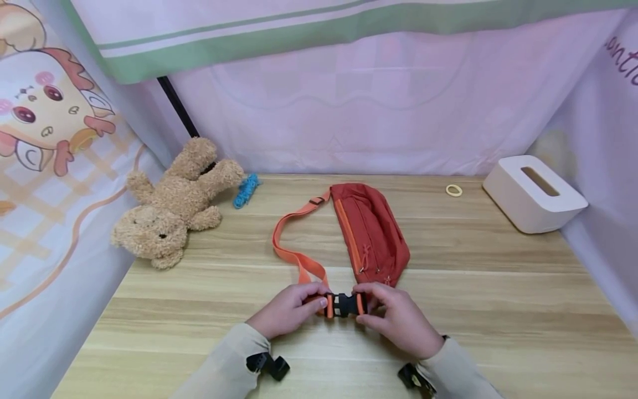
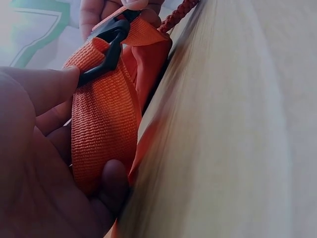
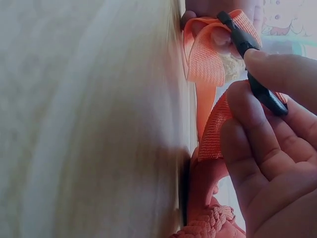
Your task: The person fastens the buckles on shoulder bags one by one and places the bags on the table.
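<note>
A red waist bag (image 1: 369, 233) lies on the table, its orange strap (image 1: 286, 252) looping out to the left. At the near end of the bag, both hands hold a black side-release buckle (image 1: 344, 305). My left hand (image 1: 294, 310) pinches the left end where the webbing threads through. The right hand (image 1: 399, 318) grips the other end between thumb and fingers. Its two halves meet in line; whether they are latched, I cannot tell. In the left wrist view, webbing (image 2: 101, 124) passes across the left fingers. The right wrist view shows the thumb on the buckle (image 3: 265, 94).
A brown teddy bear (image 1: 174, 205) lies at the left, beside a bundle of blue cord (image 1: 246, 191). Toward the back right are a pale yellow ring (image 1: 453, 190) and a white tissue box (image 1: 533, 194). Fabric curtains (image 1: 349, 111) enclose the wooden table (image 1: 498, 332).
</note>
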`<act>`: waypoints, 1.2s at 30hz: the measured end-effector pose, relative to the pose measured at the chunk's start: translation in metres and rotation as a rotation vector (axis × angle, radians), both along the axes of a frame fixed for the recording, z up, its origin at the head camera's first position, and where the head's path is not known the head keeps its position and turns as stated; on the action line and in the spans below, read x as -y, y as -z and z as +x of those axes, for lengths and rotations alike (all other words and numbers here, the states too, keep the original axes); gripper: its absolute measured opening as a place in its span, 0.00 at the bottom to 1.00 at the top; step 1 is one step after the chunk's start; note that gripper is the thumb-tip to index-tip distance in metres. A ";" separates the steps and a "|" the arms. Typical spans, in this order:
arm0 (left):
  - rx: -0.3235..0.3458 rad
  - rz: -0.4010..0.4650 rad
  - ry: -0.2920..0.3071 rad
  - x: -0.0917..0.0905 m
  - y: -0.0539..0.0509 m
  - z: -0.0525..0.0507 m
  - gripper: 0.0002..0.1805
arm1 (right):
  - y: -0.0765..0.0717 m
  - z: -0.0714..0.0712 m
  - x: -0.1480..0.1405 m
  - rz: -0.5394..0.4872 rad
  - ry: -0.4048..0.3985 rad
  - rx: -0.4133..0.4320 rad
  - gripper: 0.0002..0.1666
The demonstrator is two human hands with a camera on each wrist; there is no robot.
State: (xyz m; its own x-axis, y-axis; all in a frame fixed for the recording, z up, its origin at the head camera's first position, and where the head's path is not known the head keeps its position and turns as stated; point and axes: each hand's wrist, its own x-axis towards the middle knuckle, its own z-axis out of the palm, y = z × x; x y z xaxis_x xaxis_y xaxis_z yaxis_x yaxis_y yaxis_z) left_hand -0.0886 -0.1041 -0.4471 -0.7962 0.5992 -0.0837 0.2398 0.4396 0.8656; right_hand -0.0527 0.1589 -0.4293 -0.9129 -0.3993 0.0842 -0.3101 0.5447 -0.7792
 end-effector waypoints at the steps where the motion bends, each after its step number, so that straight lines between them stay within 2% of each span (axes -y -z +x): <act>1: 0.001 0.001 -0.003 0.000 0.000 0.000 0.08 | 0.000 0.000 0.000 0.002 0.003 0.001 0.28; 12: -0.002 0.006 -0.036 0.000 0.001 -0.001 0.11 | 0.000 0.000 0.003 0.019 0.014 -0.005 0.28; 20: -0.034 0.024 -0.054 -0.001 0.002 -0.002 0.11 | -0.001 0.000 0.004 0.016 0.034 -0.008 0.28; 28: 0.004 0.081 -0.083 -0.002 0.002 -0.001 0.11 | 0.002 0.000 0.004 0.003 0.041 -0.029 0.29; 36: 0.005 0.096 -0.091 -0.003 0.004 -0.001 0.11 | 0.001 0.000 0.004 0.001 0.047 -0.026 0.29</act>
